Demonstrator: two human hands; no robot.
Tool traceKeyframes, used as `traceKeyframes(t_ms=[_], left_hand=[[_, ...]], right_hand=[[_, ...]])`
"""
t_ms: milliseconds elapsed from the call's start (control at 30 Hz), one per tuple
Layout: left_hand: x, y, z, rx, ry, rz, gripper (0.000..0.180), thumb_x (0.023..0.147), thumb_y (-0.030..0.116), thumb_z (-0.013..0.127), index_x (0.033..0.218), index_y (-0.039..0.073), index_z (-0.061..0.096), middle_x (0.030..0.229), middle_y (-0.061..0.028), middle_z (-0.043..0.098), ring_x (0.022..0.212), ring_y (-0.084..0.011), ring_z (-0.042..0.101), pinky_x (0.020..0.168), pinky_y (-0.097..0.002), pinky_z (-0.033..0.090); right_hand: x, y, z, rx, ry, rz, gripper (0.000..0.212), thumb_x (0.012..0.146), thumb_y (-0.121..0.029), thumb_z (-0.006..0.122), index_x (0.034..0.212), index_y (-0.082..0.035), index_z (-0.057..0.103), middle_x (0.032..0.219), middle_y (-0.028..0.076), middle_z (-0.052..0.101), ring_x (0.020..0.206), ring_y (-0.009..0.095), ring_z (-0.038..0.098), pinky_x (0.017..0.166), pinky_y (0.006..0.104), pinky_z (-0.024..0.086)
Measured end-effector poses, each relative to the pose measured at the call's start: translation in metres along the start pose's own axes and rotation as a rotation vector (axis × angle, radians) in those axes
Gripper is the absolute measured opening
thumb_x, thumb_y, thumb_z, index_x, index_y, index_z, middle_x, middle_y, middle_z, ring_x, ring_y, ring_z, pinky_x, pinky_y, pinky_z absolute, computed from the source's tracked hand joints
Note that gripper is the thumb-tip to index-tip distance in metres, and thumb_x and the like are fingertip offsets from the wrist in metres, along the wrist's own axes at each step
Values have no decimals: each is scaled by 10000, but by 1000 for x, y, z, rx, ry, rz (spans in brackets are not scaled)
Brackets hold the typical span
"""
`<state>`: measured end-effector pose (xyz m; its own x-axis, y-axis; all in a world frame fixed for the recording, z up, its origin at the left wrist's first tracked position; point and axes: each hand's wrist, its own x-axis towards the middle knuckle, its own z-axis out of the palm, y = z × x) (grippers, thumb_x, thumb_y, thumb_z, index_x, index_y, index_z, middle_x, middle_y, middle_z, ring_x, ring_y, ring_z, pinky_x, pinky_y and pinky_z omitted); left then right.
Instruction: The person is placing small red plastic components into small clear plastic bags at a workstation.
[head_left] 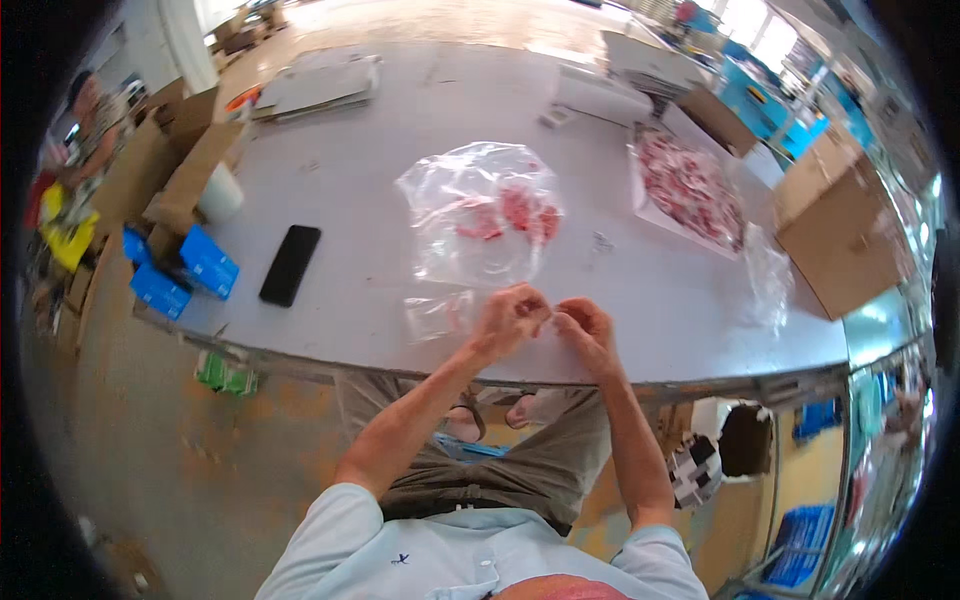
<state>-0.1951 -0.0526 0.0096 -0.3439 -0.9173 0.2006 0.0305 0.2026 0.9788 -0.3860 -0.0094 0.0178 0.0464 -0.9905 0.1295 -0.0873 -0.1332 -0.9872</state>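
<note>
My left hand [512, 318] and my right hand [584, 328] are close together above the near edge of the white table [350, 180]. Fingers on both hands are pinched, and whatever is between them is too small to make out. Just beyond them lies a large clear plastic bag [440, 190] with several small red-and-pink pieces [516, 208] in or on it. Beside my left hand rests a small clear plastic bag [428, 316], partly covered by that hand.
A black phone [290, 265] lies at left, near blue boxes [208, 262] and an open cardboard box [190, 175]. On the right are a shallow box of red-and-white pieces [688, 185], a crumpled clear bag [768, 280] and a cardboard carton [840, 225]. A person [95, 130] is at far left.
</note>
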Motion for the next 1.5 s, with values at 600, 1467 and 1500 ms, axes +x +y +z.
traceKeyframes(t_ms=[600, 1467, 1500], left_hand=[[-7, 3, 16, -155, -19, -66, 95, 873, 91, 740, 864, -4, 732, 861, -47, 680, 723, -118, 644, 656, -267, 500], [-4, 4, 10, -32, -18, -75, 130, 885, 130, 733, 924, 8, 761, 872, -81, 690, 756, -145, 664, 686, -299, 519], [-5, 5, 10, -38, -18, -84, 133, 884, 133, 736, 930, 11, 759, 883, -92, 696, 765, -162, 672, 695, -308, 524]], right_hand=[[-16, 5, -20, 97, 5, -6, 131, 972, -141, 715, 1019, -19, 706, 851, -42, 647, 771, 44, 531, 684, 226, 436], [0, -16, -26, 1, -128, 236, 100, 952, -129, 726, 963, -30, 724, 882, -22, 653, 832, 64, 566, 747, 236, 459], [0, -16, -26, 26, -121, 261, 98, 955, -127, 721, 964, -30, 726, 881, -20, 654, 827, 69, 570, 742, 240, 462]])
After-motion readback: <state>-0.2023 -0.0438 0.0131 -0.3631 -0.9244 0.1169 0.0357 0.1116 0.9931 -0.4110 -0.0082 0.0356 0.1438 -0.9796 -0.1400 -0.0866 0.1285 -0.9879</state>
